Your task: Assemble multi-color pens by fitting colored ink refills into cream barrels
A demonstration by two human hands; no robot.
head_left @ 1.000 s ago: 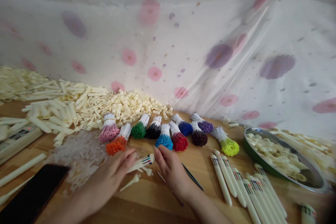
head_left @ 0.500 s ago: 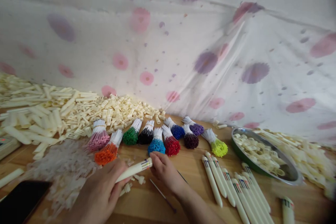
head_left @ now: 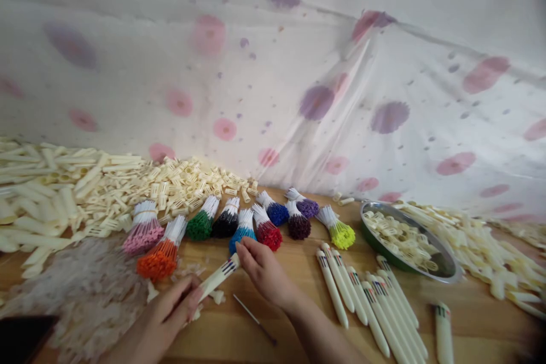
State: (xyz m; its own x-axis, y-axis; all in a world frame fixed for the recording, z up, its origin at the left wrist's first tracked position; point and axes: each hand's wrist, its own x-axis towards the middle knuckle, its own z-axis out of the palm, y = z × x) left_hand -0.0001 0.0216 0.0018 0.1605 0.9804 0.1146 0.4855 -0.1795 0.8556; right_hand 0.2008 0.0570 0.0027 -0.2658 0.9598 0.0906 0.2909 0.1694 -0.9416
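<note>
A cream multicolour pen point(head_left: 219, 280) with coloured sliders near its top end lies in my left hand point(head_left: 168, 313), fingers wrapped around its barrel. It slants up to the right. At its top end are the pinched fingertips of my right hand point(head_left: 267, 276); what they hold, if anything, is hidden. Just beyond the right fingertips stands a light-blue bundle of refills point(head_left: 243, 232), partly covered. A single thin refill point(head_left: 256, 319) with a dark end lies on the table below the right hand.
Rubber-banded refill bundles, including orange point(head_left: 160, 256) and yellow point(head_left: 341, 233), line the wooden table point(head_left: 298, 290). Several pens point(head_left: 371, 307) lie at right, near an oval bowl point(head_left: 454, 273) of cream parts. Piles of cream parts point(head_left: 179, 182), clear pieces point(head_left: 94, 290) and a dark phone point(head_left: 25, 335) are left.
The view has shifted, so most things appear farther left. My left hand has moved slightly lower on the pen's barrel. The right fingertips stay at the pen's top end.
</note>
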